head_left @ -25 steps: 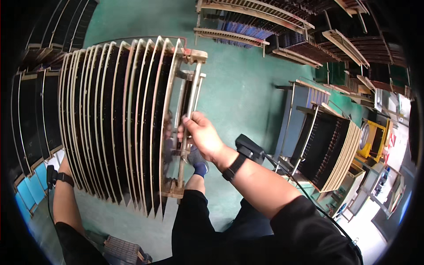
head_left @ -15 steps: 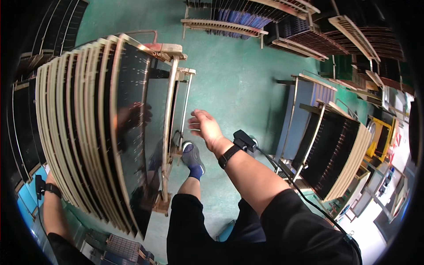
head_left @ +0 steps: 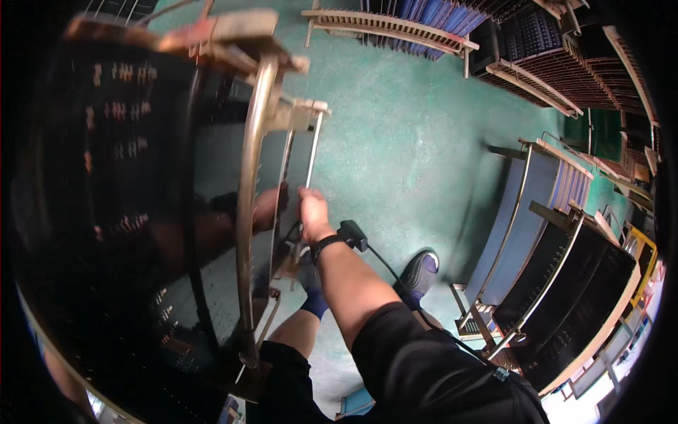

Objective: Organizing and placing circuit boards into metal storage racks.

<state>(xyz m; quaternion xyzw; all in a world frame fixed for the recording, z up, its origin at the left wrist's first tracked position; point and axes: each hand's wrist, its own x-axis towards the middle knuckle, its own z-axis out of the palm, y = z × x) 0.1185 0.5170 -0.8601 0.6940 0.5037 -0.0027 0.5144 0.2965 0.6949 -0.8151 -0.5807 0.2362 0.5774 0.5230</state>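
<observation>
A rack [head_left: 251,184] with metal rods fills the left side, holding large, dark, glossy panels [head_left: 141,212] upright in it. My right hand [head_left: 312,213] is closed at the lower end of the visible part of a thin metal rod [head_left: 315,148] on this rack, its fingers wrapped and partly hidden. The hand and forearm reflect in the nearest dark panel. Of my left arm only a blurred strip of forearm shows at the lower left edge; the left hand is hidden behind the panels.
Another rack [head_left: 395,27] with blue panels stands at the far side. To the right are a rack with grey-blue panels [head_left: 515,212] and one with black panels [head_left: 579,304]. My shoes [head_left: 421,272] rest on the green floor [head_left: 395,155].
My right hand has gone from open in the air to closed on the rod. The left rack appears closer and larger, its panels covering more of the left side and my left arm.
</observation>
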